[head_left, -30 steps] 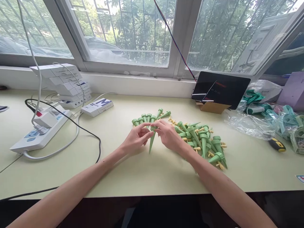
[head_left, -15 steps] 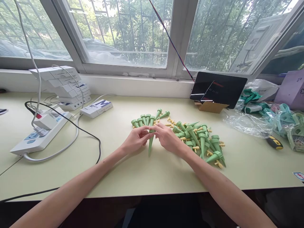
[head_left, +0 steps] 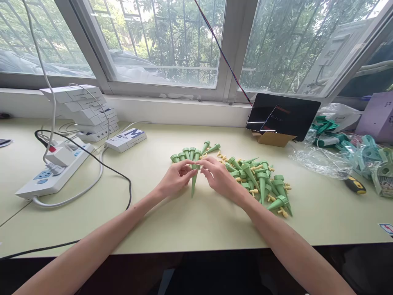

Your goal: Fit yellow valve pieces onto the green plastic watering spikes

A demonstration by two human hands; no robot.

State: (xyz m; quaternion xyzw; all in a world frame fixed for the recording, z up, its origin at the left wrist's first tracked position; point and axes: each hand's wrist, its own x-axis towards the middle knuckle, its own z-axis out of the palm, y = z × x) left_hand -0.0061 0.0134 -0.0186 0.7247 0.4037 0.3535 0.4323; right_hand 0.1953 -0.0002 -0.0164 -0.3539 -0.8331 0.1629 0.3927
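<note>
My left hand (head_left: 176, 178) is closed around a green plant watering spike (head_left: 193, 185), which points down toward the table's front edge with its cap upward. At that cap are the fingertips of my right hand (head_left: 215, 174), with the thumb close to its right side; part of the grip is hidden. Just beyond my hands, several green spikes (head_left: 181, 156) lie in a fanned row, caps away from me. To the right of my right hand spreads a heap of green spikes (head_left: 262, 186) with small yellow valve pieces (head_left: 282, 212) among them.
A white power strip (head_left: 55, 174) with cables and a stack of white boxes (head_left: 89, 108) stand left. One white box (head_left: 126, 140) lies nearer. A tablet (head_left: 282, 116) leans on a cardboard stand at the back right. Clear plastic wrapping (head_left: 321, 162) and a yellow-black tool (head_left: 355, 184) lie far right.
The held spike has risen slightly, and its cap now shows between my hands. My right thumb has parted a little from the fingers. The row and heap look unchanged.
</note>
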